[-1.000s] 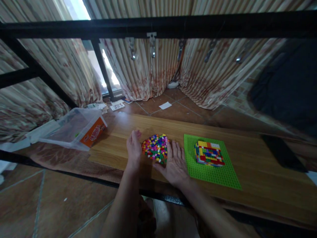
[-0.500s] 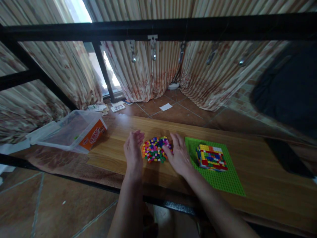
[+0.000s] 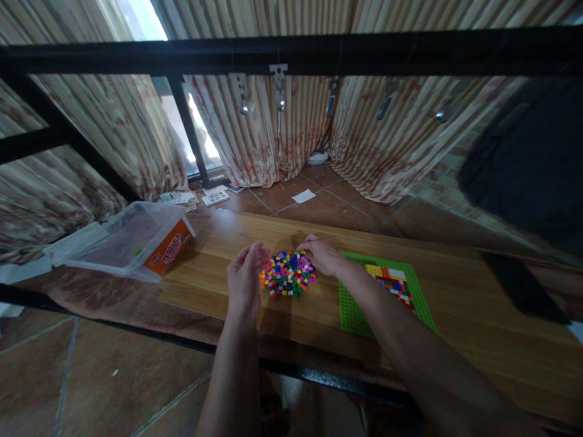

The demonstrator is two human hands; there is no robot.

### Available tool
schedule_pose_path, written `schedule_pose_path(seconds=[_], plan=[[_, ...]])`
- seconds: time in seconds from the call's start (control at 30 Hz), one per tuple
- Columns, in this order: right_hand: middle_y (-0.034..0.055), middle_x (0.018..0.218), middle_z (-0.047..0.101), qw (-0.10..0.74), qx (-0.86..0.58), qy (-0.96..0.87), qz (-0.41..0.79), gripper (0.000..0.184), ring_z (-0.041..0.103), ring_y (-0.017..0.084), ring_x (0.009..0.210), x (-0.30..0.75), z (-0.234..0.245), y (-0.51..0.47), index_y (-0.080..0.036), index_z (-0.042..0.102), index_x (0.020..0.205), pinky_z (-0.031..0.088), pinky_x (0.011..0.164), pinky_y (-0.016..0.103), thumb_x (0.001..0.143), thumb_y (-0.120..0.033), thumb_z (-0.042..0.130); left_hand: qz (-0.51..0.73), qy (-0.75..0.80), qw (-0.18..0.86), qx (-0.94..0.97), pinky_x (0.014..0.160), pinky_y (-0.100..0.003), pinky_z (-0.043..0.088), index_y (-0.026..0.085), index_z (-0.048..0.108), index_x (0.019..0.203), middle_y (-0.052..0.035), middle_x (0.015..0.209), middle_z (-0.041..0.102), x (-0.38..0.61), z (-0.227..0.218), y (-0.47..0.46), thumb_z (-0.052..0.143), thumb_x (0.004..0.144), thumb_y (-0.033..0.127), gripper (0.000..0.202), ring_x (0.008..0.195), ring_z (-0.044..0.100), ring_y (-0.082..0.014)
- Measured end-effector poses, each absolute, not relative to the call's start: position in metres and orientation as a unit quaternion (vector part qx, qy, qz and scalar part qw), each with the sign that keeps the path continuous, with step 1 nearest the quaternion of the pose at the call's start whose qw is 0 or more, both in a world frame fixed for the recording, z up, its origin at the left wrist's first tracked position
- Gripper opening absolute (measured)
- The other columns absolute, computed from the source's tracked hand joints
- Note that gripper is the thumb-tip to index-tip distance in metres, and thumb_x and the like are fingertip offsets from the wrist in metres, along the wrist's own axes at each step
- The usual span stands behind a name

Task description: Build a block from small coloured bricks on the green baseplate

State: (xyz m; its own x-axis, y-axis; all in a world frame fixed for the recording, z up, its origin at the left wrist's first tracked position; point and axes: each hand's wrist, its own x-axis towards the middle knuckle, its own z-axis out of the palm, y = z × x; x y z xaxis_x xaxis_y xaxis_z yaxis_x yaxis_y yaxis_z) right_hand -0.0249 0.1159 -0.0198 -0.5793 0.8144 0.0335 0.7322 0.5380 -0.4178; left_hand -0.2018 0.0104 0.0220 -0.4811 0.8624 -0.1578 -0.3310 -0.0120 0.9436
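Note:
A heap of small multicoloured building bricks [image 3: 289, 274] lies on the wooden table between my two hands. On its left side, my left hand [image 3: 245, 276] is held open, palm turned toward the bricks and fingers stretched out. My right hand [image 3: 321, 254] reaches over the heap's far right edge, its fingers bent downward and drawn together; anything between the fingertips is hidden. To the right, a green baseplate [image 3: 357, 312] carries a block built of red, yellow, white and blue bricks [image 3: 395, 285], partly covered by my right forearm.
A clear plastic box [image 3: 132, 237] with an orange label stands at the table's left end. Toward the right end of the wooden table [image 3: 464, 303] lies a dark flat object [image 3: 523, 288]. A black metal bar [image 3: 291, 56] crosses above, before striped curtains.
My right hand has moved from the heap's right side to its far edge, and its spread fingers have curled in. The forearm now covers part of the built block. My left hand stays nearly still.

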Motion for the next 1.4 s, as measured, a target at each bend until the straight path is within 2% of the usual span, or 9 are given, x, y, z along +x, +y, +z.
schedule_pose_path(seconds=[0.23,0.37,0.53,0.73,0.87,0.97,1.1,1.27,1.4], plan=[[0.0083,0.102,0.066,0.141,-0.493,-0.841,0.174,0.017,0.062,0.019,0.097,-0.024,-0.011,0.103,-0.017,0.068,0.097,0.044,0.088,0.030,0.086,-0.009,0.058,0.662,0.549,0.441,0.258,0.071,-0.027,0.050,0.014,0.069,0.081,-0.0026,0.072,0.069,-0.193,0.019,0.013,0.079,0.061,0.044,0.037,0.070,0.064,-0.0143],[0.0050,0.095,0.068,0.241,-0.500,-0.804,0.212,0.013,0.062,0.018,0.089,-0.018,-0.001,0.077,-0.019,0.064,0.097,0.045,0.084,0.030,0.087,-0.014,0.057,0.649,0.550,0.441,0.286,0.073,-0.028,0.050,0.015,0.071,0.084,-0.0035,0.076,0.070,-0.183,0.016,0.015,0.076,0.065,0.043,0.035,0.073,0.064,-0.0155],[-0.0007,0.084,0.068,0.383,-0.465,-0.726,0.332,0.012,0.063,0.015,0.077,-0.014,0.006,0.035,-0.023,0.062,0.093,0.049,0.075,0.027,0.085,-0.019,0.054,0.591,0.539,0.462,0.384,0.071,-0.027,0.050,0.017,0.074,0.082,-0.0037,0.078,0.071,-0.155,0.008,0.016,0.074,0.067,0.037,0.025,0.073,0.063,-0.0156],[-0.0001,0.083,0.071,0.489,-0.436,-0.617,0.436,0.009,0.065,0.015,0.076,-0.005,0.003,0.004,-0.022,0.066,0.090,0.051,0.073,0.027,0.083,-0.025,0.060,0.556,0.508,0.492,0.437,0.067,-0.025,0.050,0.017,0.076,0.075,-0.0035,0.077,0.072,-0.135,0.010,0.006,0.076,0.065,0.029,0.015,0.070,0.062,-0.0135],[-0.0004,0.079,0.071,0.519,-0.413,-0.562,0.495,0.009,0.065,0.014,0.073,0.009,0.000,-0.001,-0.022,0.068,0.086,0.052,0.070,0.027,0.079,-0.028,0.068,0.525,0.496,0.549,0.420,0.055,-0.021,0.046,0.016,0.075,0.070,-0.0010,0.063,0.068,-0.127,0.020,0.001,0.078,0.064,0.028,0.014,0.057,0.056,-0.0097],[-0.0008,0.075,0.070,0.527,-0.408,-0.537,0.517,0.010,0.065,0.014,0.069,0.020,0.002,-0.002,-0.021,0.068,0.083,0.052,0.067,0.027,0.076,-0.028,0.071,0.524,0.482,0.568,0.412,0.051,-0.020,0.044,0.015,0.075,0.069,-0.0001,0.057,0.065,-0.117,0.025,0.000,0.080,0.063,0.028,0.015,0.052,0.054,-0.0081],[-0.0008,0.075,0.070,0.529,-0.405,-0.522,0.532,0.013,0.065,0.014,0.067,0.033,0.008,-0.007,-0.021,0.068,0.082,0.053,0.067,0.028,0.075,-0.032,0.073,0.527,0.468,0.595,0.386,0.051,-0.018,0.045,0.014,0.075,0.068,-0.0010,0.056,0.066,-0.104,0.029,-0.002,0.083,0.061,0.030,0.019,0.052,0.056,-0.0078],[-0.0022,0.069,0.068,0.535,-0.413,-0.495,0.547,0.017,0.059,0.011,0.059,0.047,0.012,-0.013,-0.021,0.070,0.083,0.050,0.058,0.024,0.072,-0.033,0.076,0.525,0.444,0.649,0.327,0.050,-0.017,0.046,0.014,0.076,0.069,-0.0018,0.058,0.067,-0.095,0.030,-0.004,0.089,0.053,0.031,0.028,0.051,0.058,-0.0076],[-0.0029,0.071,0.068,0.551,-0.413,-0.483,0.541,0.018,0.059,0.010,0.059,0.050,0.014,-0.012,-0.022,0.069,0.088,0.050,0.059,0.024,0.073,-0.032,0.074,0.542,0.421,0.678,0.263,0.054,-0.016,0.049,0.014,0.075,0.069,-0.0021,0.064,0.070,-0.093,0.030,-0.005,0.092,0.047,0.030,0.032,0.057,0.062,-0.0079]])
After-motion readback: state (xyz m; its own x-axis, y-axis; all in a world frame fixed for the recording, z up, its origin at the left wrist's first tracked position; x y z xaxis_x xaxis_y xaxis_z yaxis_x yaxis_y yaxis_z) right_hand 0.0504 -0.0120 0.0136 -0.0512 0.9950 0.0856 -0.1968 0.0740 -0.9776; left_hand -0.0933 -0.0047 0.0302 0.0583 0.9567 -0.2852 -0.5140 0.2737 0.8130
